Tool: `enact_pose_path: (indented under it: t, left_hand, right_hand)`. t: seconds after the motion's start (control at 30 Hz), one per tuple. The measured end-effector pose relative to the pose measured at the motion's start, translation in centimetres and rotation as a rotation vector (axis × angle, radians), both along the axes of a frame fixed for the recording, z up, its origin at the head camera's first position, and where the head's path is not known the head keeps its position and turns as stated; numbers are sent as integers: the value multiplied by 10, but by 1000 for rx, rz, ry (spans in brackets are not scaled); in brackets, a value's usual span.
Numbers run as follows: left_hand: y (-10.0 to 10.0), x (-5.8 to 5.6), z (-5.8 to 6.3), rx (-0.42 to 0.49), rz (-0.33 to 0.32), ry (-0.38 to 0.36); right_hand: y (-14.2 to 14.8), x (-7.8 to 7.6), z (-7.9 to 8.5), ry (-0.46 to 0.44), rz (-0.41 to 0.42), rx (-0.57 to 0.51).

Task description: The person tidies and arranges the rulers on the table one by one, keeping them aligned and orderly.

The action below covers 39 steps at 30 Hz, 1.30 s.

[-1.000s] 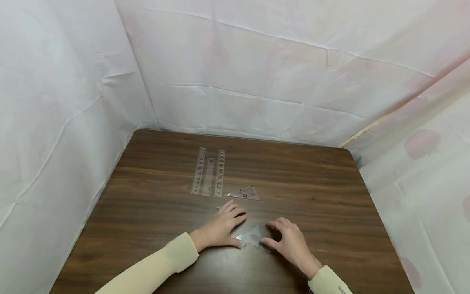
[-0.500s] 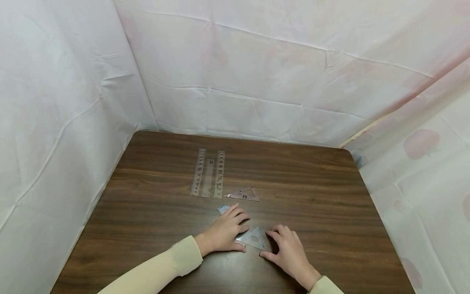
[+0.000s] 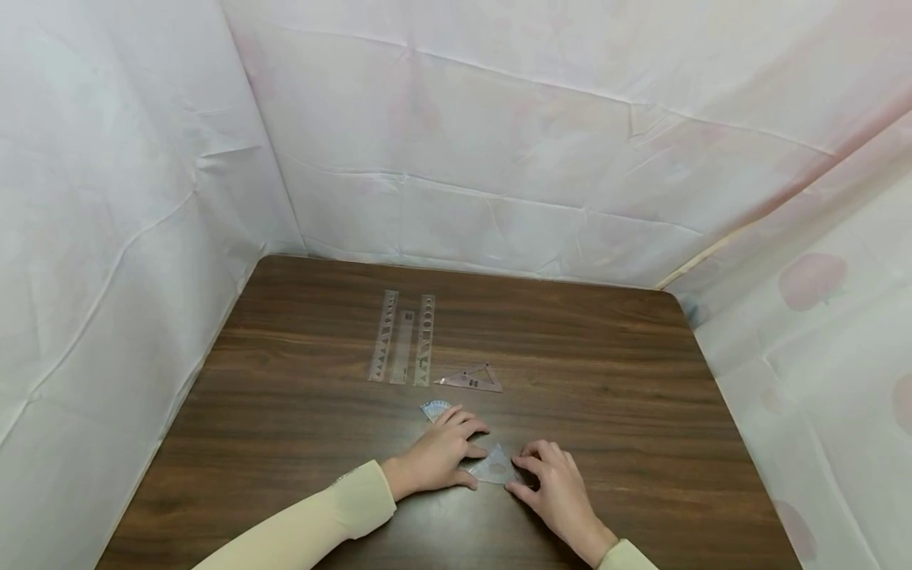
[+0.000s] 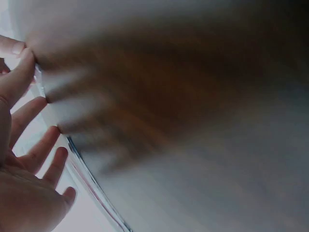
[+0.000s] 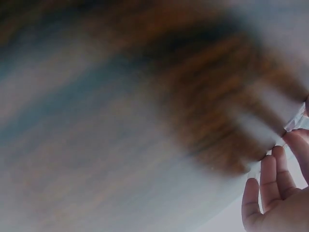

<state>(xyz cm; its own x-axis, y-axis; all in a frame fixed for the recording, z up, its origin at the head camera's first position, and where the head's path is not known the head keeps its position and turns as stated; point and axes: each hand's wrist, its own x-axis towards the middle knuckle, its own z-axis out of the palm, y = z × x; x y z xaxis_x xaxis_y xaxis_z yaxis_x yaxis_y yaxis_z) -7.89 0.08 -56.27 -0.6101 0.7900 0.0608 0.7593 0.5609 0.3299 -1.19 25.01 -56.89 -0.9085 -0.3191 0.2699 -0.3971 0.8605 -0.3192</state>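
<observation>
In the head view a small clear set square (image 3: pixel 496 470) with a round hole lies flat near the front of the brown table. My left hand (image 3: pixel 442 459) holds its left corner between thumb and index finger, the other fingers spread on the tabletop. The right hand (image 3: pixel 559 484) pinches the opposite corner with thumb and fingertips. Beyond the left fingers, a clear protractor with blue markings (image 3: pixel 433 408) shows partly; the hand covers the rest. In the wrist views the left fingers (image 4: pixel 41 150) and right fingers (image 5: pixel 268 179) touch the surface, with the set square only a thin edge.
Three clear rulers stand side by side farther back: a left one (image 3: pixel 383 336), a shorter middle one (image 3: pixel 402 348) and a right one (image 3: pixel 424 340). A purplish set square (image 3: pixel 473 381) lies to their right. White cloth (image 3: pixel 456 214) hangs around the wooden table (image 3: pixel 584 356).
The set square has turned so its front edge lies nearly level. My left hand has shifted slightly right and nearer, uncovering part of the protractor. The right fingers have closed in on the corner.
</observation>
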Motion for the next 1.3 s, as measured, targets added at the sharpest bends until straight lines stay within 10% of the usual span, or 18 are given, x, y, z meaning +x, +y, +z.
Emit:
enact_pose_path:
  t: [0.2,0.7,1.3]
  left_hand:
    - [4,2,1,59,48,-142]
    - [7,6,0,100,80,-184]
    - [20,-20,23,246,106,-219]
  right_hand:
    - [0,-2,-1,-92,-17,-64]
    - [-4,-1,3,-158,-55,-87]
    - [14,-32,32,52,16,-67]
